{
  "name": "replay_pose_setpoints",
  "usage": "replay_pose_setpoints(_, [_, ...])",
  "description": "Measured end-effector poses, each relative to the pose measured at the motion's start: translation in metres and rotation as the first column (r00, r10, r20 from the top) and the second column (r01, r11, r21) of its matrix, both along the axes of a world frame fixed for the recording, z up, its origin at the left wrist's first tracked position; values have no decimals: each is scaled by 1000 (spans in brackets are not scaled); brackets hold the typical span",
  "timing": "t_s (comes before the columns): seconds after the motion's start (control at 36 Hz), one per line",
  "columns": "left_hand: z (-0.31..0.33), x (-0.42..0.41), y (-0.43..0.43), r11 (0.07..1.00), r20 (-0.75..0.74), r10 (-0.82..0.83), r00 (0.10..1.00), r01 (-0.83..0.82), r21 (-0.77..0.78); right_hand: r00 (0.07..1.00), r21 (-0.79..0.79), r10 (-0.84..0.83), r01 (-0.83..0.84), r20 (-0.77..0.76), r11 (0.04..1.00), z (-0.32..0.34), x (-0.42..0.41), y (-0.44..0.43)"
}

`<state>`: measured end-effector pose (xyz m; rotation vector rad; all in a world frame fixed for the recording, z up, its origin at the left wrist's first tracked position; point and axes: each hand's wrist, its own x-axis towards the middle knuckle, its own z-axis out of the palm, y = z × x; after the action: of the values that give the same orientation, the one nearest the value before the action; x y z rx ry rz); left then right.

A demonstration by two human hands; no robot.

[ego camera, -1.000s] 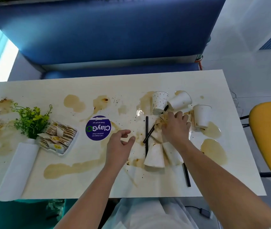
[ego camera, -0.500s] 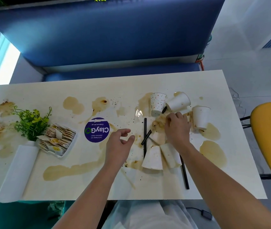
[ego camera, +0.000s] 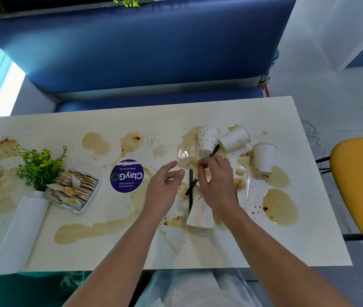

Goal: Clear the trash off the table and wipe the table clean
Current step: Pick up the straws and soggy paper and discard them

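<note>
Cream laminate table (ego camera: 231, 111), seen from the head camera, carries brown spills and a cluster of trash just right of a round purple ClayGo sticker (ego camera: 127, 176). Farthest from the person, beyond and to the right of the sticker, a dotted paper cup (ego camera: 207, 140) lies with its long axis running toward the person, rim nearer the blue bench (ego camera: 140, 47). Touching it on the right, a plain white cup (ego camera: 234, 138) lies tipped, its axis slanting and its mouth toward the dotted cup. Farther right a third white cup (ego camera: 264, 158) stands upside down, its base toward the person, at the edge of a brown puddle (ego camera: 280, 207).

Right hand (ego camera: 217, 180) is clenched in a pinch on a crumpled, stained paper napkin (ego camera: 187, 162) between the sticker and the dotted cup. Left hand (ego camera: 165, 187) hovers just right of the sticker, fingers spread and loose, gripping nothing. Between the hands, black straws (ego camera: 190, 189) cross: one runs toward the person, a shorter one slants across it. Another flattened cup (ego camera: 200, 214) lies nearer the person, wide end toward them.

Left of the sticker sit a tray of sachets (ego camera: 74, 188) and a green plant in a white vase (ego camera: 36, 169). A yellow chair (ego camera: 357, 187) stands past the table's right end.
</note>
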<state>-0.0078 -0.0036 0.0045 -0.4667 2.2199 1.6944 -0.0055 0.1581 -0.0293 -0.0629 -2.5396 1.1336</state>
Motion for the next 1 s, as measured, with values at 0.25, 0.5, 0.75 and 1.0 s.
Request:
replay_pose_setpoints(0.25, [4,2,4,986,47,76,996,-82,146,979,-82,199,-196,36,977,5,15,-21])
replay_pose_setpoints(0.5, [0,6,-5,974,36,186,982,-189,128,978,-181,139,-110,156,977,1,18,-12])
replay_pose_setpoints(0.75, [0,7,-15,968,35,214,976,-217,128,849,307,-136,-33,511,951,-23,-13,26])
replay_pose_setpoints(1.0, [2,8,-20,970,19,213,977,-214,114,806,445,-162,-136,569,885,-41,-23,33])
